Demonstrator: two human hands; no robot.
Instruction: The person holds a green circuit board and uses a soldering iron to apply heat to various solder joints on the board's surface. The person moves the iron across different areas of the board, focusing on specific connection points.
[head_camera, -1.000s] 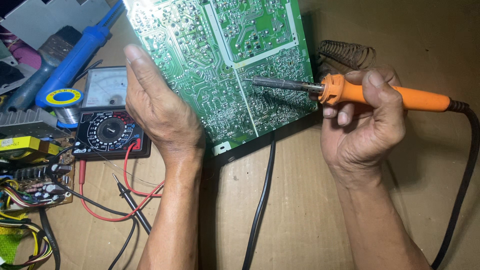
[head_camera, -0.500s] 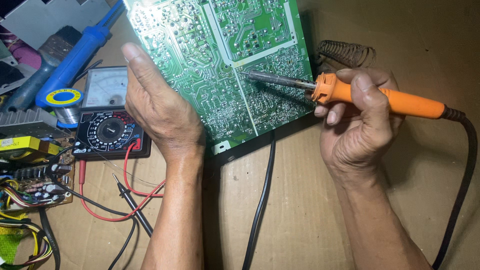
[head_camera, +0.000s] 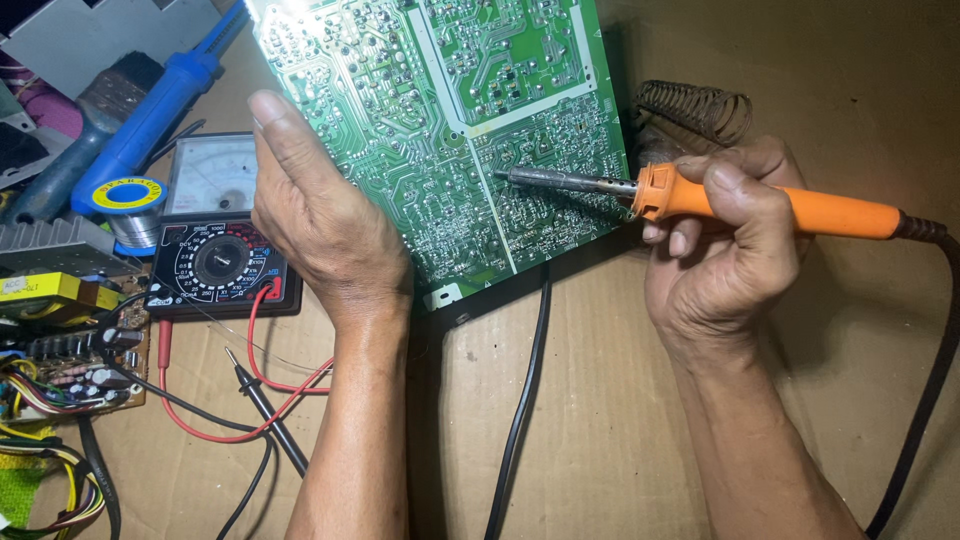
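1. The right hand (head_camera: 715, 255) is closed around the orange handle of a soldering iron (head_camera: 700, 197); thumb on top, fingers curled underneath, the grip firm.
2. The iron's long axis runs nearly level across the view, tilted a little so the handle end sits lower at the right; its dark metal tip points left and rests on, or just over, the solder side of the green circuit board (head_camera: 440, 130), near the board's lower middle; whether it truly touches cannot be told.
3. A black cord (head_camera: 925, 380) leaves the handle's back end at the right and curves down toward the lower edge.
4. The left hand (head_camera: 320, 220) lies against the board's left edge, fingers straight and pointing up, palm pressed to the board; it steadies the board rather than wrapping around it, so the hand is flat and not clenched.
5. The board stands tilted, its upper part running out of view at the top; its lower edge rests on the brown cardboard surface (head_camera: 620, 420); a black cable (head_camera: 525, 400) runs down from beneath it.
6. Behind the right hand sits a coiled wire iron stand (head_camera: 700, 105).
7. Left of the left hand lies an analogue multimeter (head_camera: 220, 240) with red and black test leads (head_camera: 255, 400) trailing downward; above it a blue desoldering pump (head_camera: 150, 115) and a solder spool (head_camera: 130, 205); at the far left a small board with coloured wires (head_camera: 70, 360).
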